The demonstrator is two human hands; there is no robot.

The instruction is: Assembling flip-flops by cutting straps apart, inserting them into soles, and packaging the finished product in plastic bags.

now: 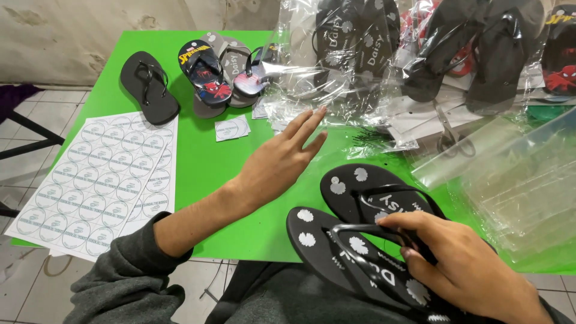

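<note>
2 black flip-flops (360, 228): overlapping at table's near edge
Right hand (462, 264): clamped on nearer flip-flop's strap
Left hand (282, 159): open, fingers spread, above green table (204, 162)
1 sticker sheet (102, 180): left
1 plain black sandal (149, 87): far left
Bagged sandals (354, 42): beyond

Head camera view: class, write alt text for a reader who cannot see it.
The right hand holds a pair of black flip-flops with white flower prints at the near edge of a green table, while the open left hand reaches toward clear plastic bags of sandals. A sheet of round stickers lies to the left.
</note>
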